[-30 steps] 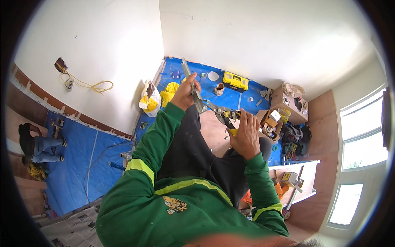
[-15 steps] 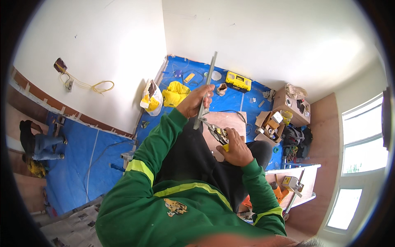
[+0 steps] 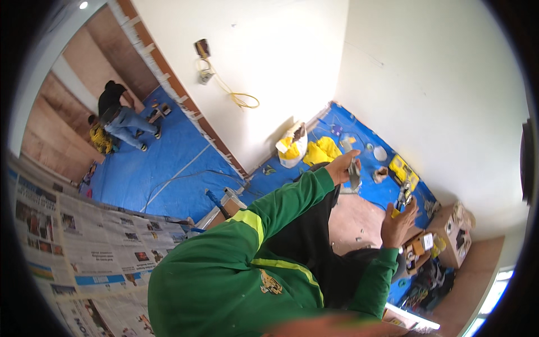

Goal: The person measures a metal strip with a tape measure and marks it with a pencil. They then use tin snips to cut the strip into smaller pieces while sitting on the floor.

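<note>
My left hand (image 3: 339, 167) is closed round a thin grey metal strip (image 3: 355, 175), which now looks short because it is seen nearly end-on. To its right, my right hand (image 3: 397, 224) grips tin snips (image 3: 403, 197) with yellow handles, their jaws pointing away from me and apart from the strip. The fingers behind the snips are partly hidden. Below both hands, a pinkish wooden board (image 3: 356, 222) with small scraps on it lies beyond my dark-trousered legs.
Blue sheeting (image 3: 185, 185) covers the floor. A white sack (image 3: 292, 149), a yellow bag (image 3: 323, 150) and a yellow toolbox (image 3: 404, 171) stand along the walls. Cardboard boxes (image 3: 451, 233) sit at right. Two people (image 3: 115, 115) are at far left, beyond newspaper sheets (image 3: 101, 247).
The view has swung left, showing more newspaper and the two people. The strip has tipped from lengthwise to nearly end-on, and the snips have come away from its near end.
</note>
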Tool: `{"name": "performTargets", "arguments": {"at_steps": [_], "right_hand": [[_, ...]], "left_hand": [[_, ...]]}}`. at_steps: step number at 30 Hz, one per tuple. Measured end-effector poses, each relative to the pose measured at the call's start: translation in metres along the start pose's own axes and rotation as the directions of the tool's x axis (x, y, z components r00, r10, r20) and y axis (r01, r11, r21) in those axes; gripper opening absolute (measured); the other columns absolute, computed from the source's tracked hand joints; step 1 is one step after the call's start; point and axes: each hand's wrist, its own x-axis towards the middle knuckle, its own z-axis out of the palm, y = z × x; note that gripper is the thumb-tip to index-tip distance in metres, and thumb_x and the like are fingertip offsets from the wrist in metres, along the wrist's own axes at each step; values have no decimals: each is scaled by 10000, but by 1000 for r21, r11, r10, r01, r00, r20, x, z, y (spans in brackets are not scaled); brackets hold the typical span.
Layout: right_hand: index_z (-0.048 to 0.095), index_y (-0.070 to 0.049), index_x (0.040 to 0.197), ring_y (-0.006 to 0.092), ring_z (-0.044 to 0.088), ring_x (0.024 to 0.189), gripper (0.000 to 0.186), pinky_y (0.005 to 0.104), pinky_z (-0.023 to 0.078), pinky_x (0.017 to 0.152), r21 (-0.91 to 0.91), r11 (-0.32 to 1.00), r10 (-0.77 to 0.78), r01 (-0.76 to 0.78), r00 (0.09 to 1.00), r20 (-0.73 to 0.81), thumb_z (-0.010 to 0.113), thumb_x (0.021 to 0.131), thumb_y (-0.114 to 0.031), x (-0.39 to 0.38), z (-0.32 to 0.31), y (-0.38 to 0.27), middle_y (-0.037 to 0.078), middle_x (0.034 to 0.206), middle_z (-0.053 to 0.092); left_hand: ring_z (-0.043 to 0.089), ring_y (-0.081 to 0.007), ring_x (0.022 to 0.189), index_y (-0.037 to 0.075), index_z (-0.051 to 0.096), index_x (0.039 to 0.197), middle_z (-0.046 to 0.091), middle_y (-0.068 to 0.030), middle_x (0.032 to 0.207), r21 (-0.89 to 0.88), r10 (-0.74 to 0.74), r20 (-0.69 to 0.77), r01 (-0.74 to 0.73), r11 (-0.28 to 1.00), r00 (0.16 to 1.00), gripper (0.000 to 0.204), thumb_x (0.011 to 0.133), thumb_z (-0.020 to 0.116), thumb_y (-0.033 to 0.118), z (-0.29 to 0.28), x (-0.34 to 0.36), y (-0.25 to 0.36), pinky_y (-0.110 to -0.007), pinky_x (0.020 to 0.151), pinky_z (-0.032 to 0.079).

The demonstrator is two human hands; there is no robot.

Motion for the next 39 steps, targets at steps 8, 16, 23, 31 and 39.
{"name": "performTargets", "arguments": {"at_steps": [8, 16, 23, 31, 39], "right_hand": [[666, -106, 1149, 309, 667, 1271, 265, 594, 490, 1086, 328, -566, -15, -756, 406, 914, 682, 1046, -349, -7, 61, 56, 101, 1241, 729], [645, -127, 1143, 284, 681, 937, 430, 569, 546, 911, 635, -498, 242, -590, 609, 755, 680, 1039, -542, 36, 59, 58, 87, 1035, 706], [645, -142, 1329, 324, 690, 1163, 459, 513, 543, 919, 833, -309, 445, -459, 705, 553, 567, 1117, -542, 17, 30, 103, 160, 1262, 727], [625, -11, 1463, 283, 681, 1284, 512, 472, 556, 1093, 872, -274, 379, -405, 788, 485, 504, 1180, -420, 5, 9, 153, 144, 1363, 718], [688, -51, 1161, 268, 722, 1059, 433, 427, 545, 946, 643, -424, 482, -638, 442, 756, 770, 1011, -449, -3, 53, 177, 128, 1168, 761]], "left_hand": [[634, -161, 731, 24, 517, 1449, 605, -66, 1015, 868, 209, 250, -314, 385, 945, 645, 1062, 697, 507, 2, -132, 84, -361, 646, 544], [721, -480, 1053, 50, 579, 1422, 669, -235, 1233, 811, 392, 311, -27, -584, 866, 582, 1014, 701, 446, -73, -157, 52, -565, 863, 580], [679, -359, 1029, 92, 647, 1269, 660, -124, 1107, 727, 461, 607, -218, -651, 648, 477, 940, 815, 393, -114, -140, 27, -521, 835, 548], [732, -377, 977, 92, 669, 1244, 740, -107, 1025, 797, 468, 550, -267, -542, 692, 473, 911, 824, 391, -120, -118, 39, -548, 803, 555], [729, -392, 987, 96, 710, 1119, 741, -127, 982, 827, 496, 523, -271, -494, 693, 313, 890, 811, 283, -123, -115, 52, -546, 841, 551]]}}
